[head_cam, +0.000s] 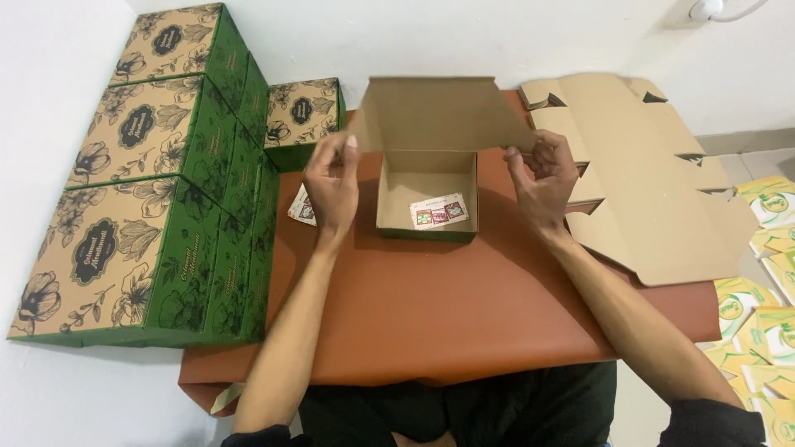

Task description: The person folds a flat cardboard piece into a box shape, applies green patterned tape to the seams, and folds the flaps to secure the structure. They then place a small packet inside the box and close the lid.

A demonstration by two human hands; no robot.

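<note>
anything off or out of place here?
Nothing damaged or spilled. One small card lies loose on the brown mat, partly hidden behind the left hand; another card sits askew inside the open box.

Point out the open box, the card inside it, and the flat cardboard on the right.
Open box [426, 234], head view, front wall.
Card [439, 212], head view, its middle.
Flat cardboard [654, 207], head view, bare centre panel.

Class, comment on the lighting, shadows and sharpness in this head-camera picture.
Head view: soft, even light, no glare; faint shadows beside the open box and under the left hand and right hand; centre sharp; wide-angle bending toward the edges, seen on the stacked green boxes.
</note>
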